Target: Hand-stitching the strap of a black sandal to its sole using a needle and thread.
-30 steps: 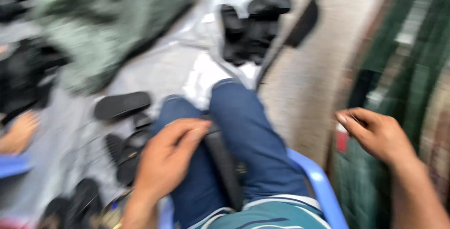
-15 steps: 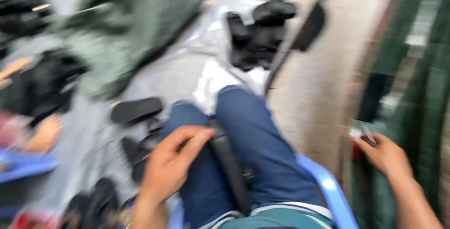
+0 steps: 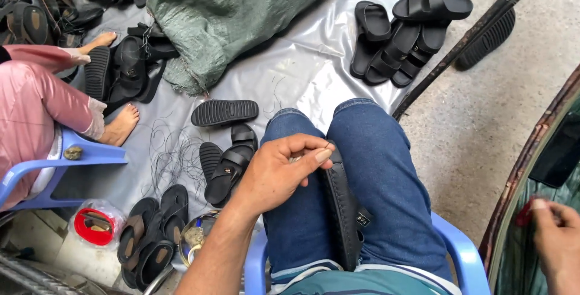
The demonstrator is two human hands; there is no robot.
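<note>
A black sandal [image 3: 345, 210] is held upright on edge between the knees of the blue jeans [image 3: 386, 168], its sole edge facing up. The left hand [image 3: 281, 171] rests against its upper end with fingers pinched together, apparently around something thin that cannot be made out. The right hand [image 3: 556, 243] is seen at the frame's edge beside something red [image 3: 524, 211]; whether it is clenched cannot be told. The sandal is judged light and rubbery, flexible yet firm enough to stand when clamped. It would best be gripped along the thick sole edge, not by the softer strap. More sandals [image 3: 226, 165] lie on the grey plastic sheet [image 3: 302, 71] on the floor.
</note>
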